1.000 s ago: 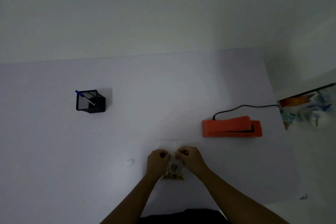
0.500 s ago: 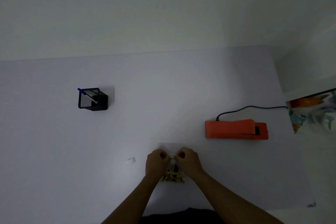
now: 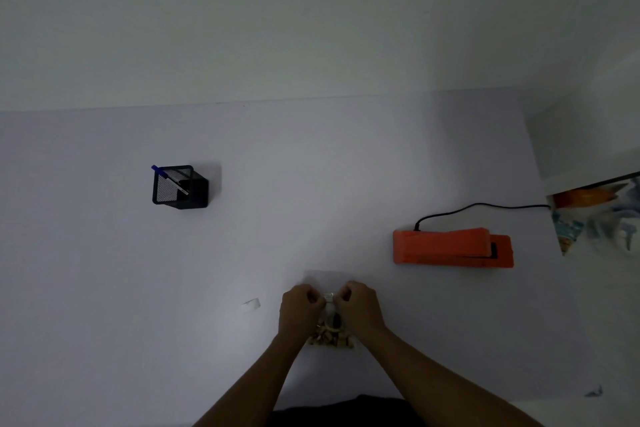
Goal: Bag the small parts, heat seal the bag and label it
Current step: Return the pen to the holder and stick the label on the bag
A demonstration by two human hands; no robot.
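A small clear plastic bag [image 3: 329, 314] lay low in the centre of the frame on the pale white tabletop [image 3: 311, 191], with a heap of small tan and gold parts [image 3: 330, 338] bunched at its near end. Its far, empty end reached flat toward the top of the frame, faint against the surface. The left hand [image 3: 299, 312] was curled closed, its fingertips pinched on the bag just left of the middle. The right hand [image 3: 358, 308] was curled the same way, pinching the bag just beside it, so the two sets of knuckles sat close with a narrow bright strip of the plastic between them. Both forearms came up from the bottom edge.

Just left of the hands lay a small white rectangular label [image 3: 251, 305], apart from the bag. To the right of centre sat an orange heat sealer [image 3: 450, 248], its arm down, with a black cord [image 3: 485, 206] trailing off toward the right edge. At the left of the frame, well apart, stood a black mesh pen holder [image 3: 180, 187] with a blue-capped pen [image 3: 169, 178] leaning in it.
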